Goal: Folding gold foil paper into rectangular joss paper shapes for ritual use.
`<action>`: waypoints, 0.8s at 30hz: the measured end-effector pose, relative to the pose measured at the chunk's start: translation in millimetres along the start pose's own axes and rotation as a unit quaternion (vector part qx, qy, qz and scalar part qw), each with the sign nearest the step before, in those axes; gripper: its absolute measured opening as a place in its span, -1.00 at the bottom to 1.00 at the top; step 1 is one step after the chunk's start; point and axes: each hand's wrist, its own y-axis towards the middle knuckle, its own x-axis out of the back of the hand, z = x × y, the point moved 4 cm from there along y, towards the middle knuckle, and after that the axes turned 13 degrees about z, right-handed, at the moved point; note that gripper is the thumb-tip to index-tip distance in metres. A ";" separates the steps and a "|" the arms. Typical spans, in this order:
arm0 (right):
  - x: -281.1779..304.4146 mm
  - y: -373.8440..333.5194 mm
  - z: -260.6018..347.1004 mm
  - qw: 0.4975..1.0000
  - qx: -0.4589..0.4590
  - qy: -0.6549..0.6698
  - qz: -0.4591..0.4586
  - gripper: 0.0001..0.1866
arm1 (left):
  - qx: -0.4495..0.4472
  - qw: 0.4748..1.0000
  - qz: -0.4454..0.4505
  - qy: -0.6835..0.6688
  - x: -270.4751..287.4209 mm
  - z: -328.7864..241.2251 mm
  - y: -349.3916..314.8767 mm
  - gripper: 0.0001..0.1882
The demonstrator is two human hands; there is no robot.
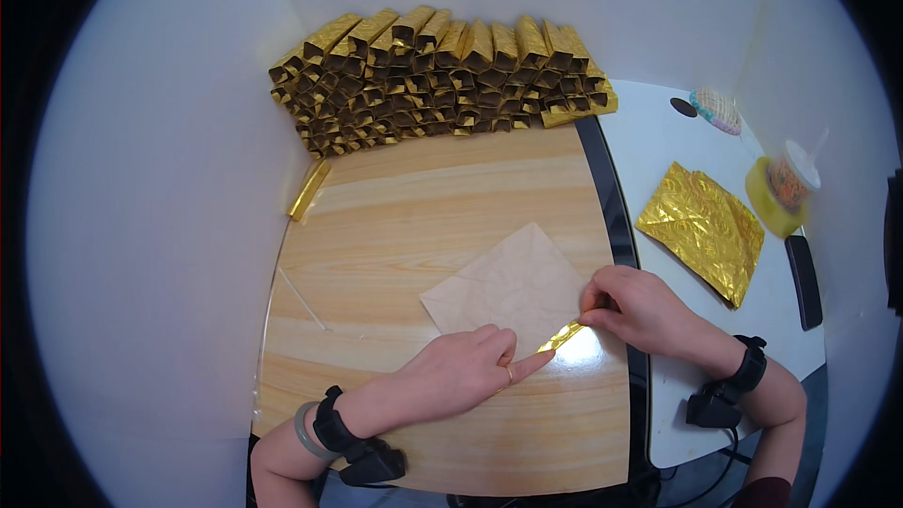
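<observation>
Tubes (478, 42) behind paper (508, 282); cup (788, 181) right

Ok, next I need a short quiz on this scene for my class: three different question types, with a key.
1. Multiple choice: The right hand pinches the gold folded edge of the beige-backed sheet. What does the left hand touch it with?
a) palm
b) index fingertip
c) wrist

2. True or false: The loose gold foil paper lies on the white table.

3. Short answer: What is stacked along the far side of the wood-grain table?

Key:
1. b
2. True
3. Open-ended gold paper tubes
</observation>
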 end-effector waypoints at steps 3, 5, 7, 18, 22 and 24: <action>0.2 -2.2 -1.2 0.999 -0.022 0.038 0.007 -0.84 | 0.012 1.000 0.020 -0.008 -2.6 1.0 2.9 -0.52; 3.8 -6.2 -5.0 0.996 -0.059 0.049 -0.053 -0.90 | 0.001 1.000 0.010 0.002 -1.2 0.7 2.9 -0.51; 5.0 -4.6 -5.0 0.996 -0.056 0.053 -0.040 -0.90 | -0.005 1.000 0.001 0.010 0.1 0.7 1.6 -0.50; -47.7 -39.5 59.8 0.933 0.173 -0.314 0.043 -0.12 | -0.044 0.999 -0.015 -0.016 -0.8 0.7 -2.1 -0.49; -44.8 -42.1 53.1 0.932 0.089 -0.348 0.047 0.04 | -0.022 0.998 0.041 -0.031 6.7 2.6 -2.1 -0.52; -42.2 -43.8 49.6 0.927 0.070 -0.365 0.049 0.09 | -0.056 0.995 0.049 -0.068 5.0 5.8 -3.3 -0.48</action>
